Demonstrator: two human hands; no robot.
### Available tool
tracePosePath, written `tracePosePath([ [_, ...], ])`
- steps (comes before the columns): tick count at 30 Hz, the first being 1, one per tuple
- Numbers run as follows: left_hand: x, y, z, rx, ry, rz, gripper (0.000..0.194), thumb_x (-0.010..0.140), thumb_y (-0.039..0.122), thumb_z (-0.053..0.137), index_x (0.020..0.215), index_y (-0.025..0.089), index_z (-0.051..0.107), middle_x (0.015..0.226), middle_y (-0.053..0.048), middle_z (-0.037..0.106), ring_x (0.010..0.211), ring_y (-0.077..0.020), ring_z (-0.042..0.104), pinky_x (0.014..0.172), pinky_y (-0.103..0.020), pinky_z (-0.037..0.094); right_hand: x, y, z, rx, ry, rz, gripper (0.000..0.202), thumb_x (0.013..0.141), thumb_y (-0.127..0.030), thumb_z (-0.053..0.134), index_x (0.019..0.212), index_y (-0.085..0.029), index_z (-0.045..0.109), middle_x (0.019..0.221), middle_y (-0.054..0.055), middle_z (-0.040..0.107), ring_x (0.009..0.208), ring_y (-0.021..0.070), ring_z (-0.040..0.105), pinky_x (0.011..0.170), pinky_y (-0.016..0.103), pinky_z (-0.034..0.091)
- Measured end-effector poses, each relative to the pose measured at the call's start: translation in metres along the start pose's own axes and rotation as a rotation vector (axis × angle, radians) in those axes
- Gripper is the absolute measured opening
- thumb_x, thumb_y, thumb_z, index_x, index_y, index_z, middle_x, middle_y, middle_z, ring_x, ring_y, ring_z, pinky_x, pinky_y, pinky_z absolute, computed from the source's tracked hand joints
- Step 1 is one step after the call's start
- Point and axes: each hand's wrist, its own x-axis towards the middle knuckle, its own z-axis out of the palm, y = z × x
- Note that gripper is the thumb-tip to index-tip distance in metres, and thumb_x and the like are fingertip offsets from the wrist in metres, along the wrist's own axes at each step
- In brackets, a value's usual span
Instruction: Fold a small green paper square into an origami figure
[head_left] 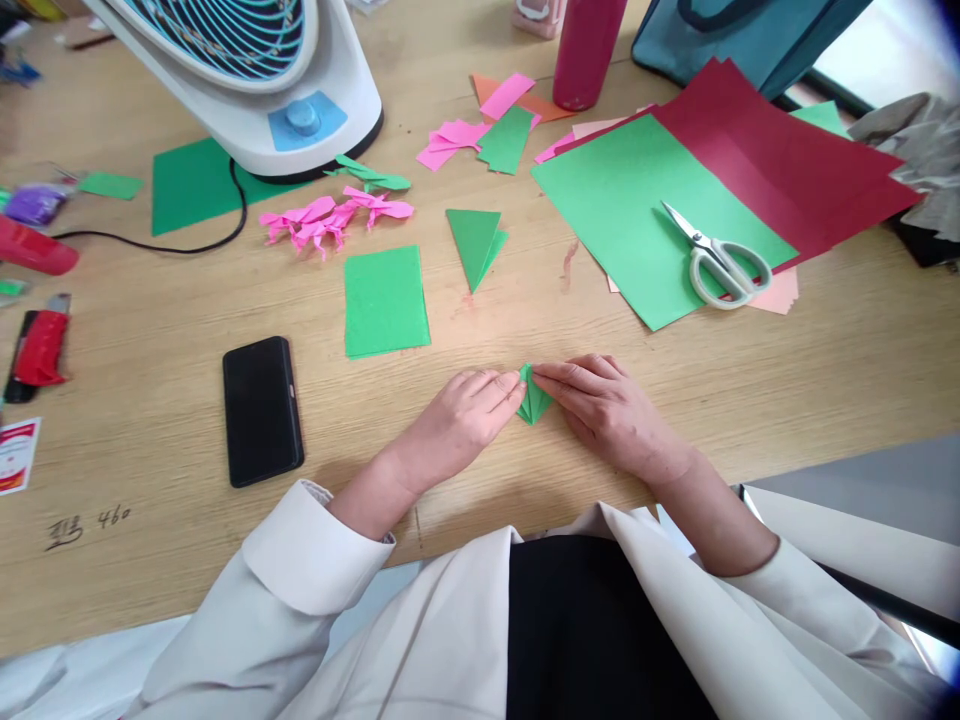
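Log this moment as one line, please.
left hand: on green paper | right hand: on same paper | scissors: lying on green sheet | phone: on table

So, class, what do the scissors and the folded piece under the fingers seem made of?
Scissors: shiny, silvery blades, likely steel; pale, smooth handles, probably plastic.
Folded piece: matt green paper, judging by its crisp creases.

Head cam, worn up top, looks fwd & down over tabletop [150, 560], fairly close.
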Motion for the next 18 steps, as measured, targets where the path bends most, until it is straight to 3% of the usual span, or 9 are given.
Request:
tracePosePath([
  [10, -0.004, 0.001, 0.004, -0.053, 0.004, -0.018, 0.027, 0.100, 0.011, 0.045, 0.119, 0.009, 0.063, 0.130, -0.015, 0.065, 0.114, -0.0239, 0.063, 0.093, -0.040, 0.054, 0.002, 0.002, -0.003, -0.008, 0.000, -0.019, 0.046, 0.099, -0.011, 0.045, 0.144, -0.019, 0.049, 0.137, 0.010, 0.062, 0.110, 0.0255, 0.056, 0.090, 0.042, 0.044],
  [18, -0.005, -0.001, 0.004, -0.105, 0.008, -0.017, 0.029, 0.099, 0.011, 0.045, 0.123, 0.010, 0.062, 0.131, -0.014, 0.065, 0.115, -0.0232, 0.062, 0.096, -0.040, 0.053, -0.004, -0.003, -0.013, -0.005, -0.067, -0.118, 0.037, 0.103, -0.015, 0.041, 0.136, -0.018, 0.057, 0.136, 0.011, 0.063, 0.110, 0.0245, 0.058, 0.095, 0.044, 0.043],
])
